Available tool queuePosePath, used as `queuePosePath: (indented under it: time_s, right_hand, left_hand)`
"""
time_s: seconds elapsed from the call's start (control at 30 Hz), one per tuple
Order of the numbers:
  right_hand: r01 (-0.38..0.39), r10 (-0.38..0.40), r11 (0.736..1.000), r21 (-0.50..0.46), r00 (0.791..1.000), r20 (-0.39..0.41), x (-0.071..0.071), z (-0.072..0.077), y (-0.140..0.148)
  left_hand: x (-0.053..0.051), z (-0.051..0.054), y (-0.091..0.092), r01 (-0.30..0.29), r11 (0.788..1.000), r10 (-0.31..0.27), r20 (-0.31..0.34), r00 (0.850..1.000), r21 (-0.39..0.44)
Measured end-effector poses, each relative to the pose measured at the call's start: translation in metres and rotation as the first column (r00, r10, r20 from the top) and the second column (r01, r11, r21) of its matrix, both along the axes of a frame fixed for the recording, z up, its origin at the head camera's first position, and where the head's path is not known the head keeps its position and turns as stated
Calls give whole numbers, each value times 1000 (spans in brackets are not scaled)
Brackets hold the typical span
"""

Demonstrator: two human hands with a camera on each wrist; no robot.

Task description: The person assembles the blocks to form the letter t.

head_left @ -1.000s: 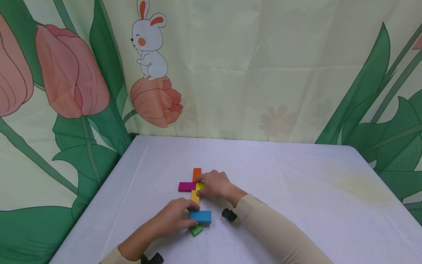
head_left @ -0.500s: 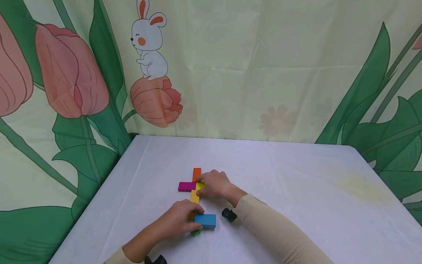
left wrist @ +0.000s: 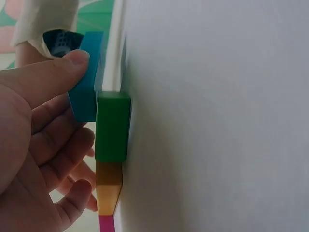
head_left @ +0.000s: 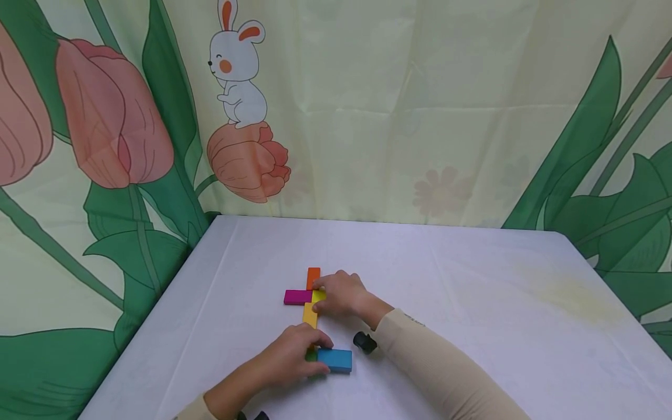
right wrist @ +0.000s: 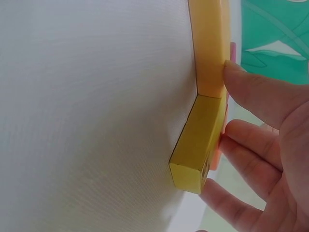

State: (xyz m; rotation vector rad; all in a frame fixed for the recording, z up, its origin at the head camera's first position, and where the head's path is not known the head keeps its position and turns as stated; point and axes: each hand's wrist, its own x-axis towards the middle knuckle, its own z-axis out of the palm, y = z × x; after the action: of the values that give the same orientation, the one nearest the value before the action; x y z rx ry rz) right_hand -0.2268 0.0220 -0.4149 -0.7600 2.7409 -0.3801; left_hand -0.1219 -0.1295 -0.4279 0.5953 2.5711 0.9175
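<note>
My left hand (head_left: 291, 359) pinches a blue block (head_left: 336, 361) between thumb and fingers, at the near end of a row of coloured blocks. Beside it the green block (left wrist: 112, 126) is partly covered by that hand in the head view. Whether blue and green touch, I cannot tell. My right hand (head_left: 343, 293) rests its fingertips on the row: the thumb touches the amber block (right wrist: 210, 48), and other fingers lie against the yellow block (right wrist: 197, 140). An orange block (head_left: 313, 278) stands at the far end, and a magenta block (head_left: 297, 297) sticks out leftward.
The blocks lie on a white-covered table (head_left: 446, 274). Black wrist devices show at both sleeves, one (head_left: 365, 342) by the right forearm. Behind the table hangs a curtain (head_left: 367, 116) printed with tulips and a rabbit.
My left hand has drawn the blue block towards me and to the right. The right hand and the far blocks look unmoved.
</note>
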Motion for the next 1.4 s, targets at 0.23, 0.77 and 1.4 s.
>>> queuePosePath:
  time_s: [0.23, 0.77, 1.4]
  right_hand:
    - [1, -1, 1000, -12, 1000, 9, 1, 0, 0]
    - [-1, 1, 1000, -19, 1000, -3, 3, 2, 2]
    - [11, -11, 1000, -26, 1000, 8, 1, 0, 0]
  left_hand:
    - [3, -2, 3, 9, 1000, -9, -23, 1000, 1]
    - [7, -2, 12, 27, 994, -31, -40, 999, -103]
    - [5, -2, 7, 24, 991, -34, -75, 997, -133]
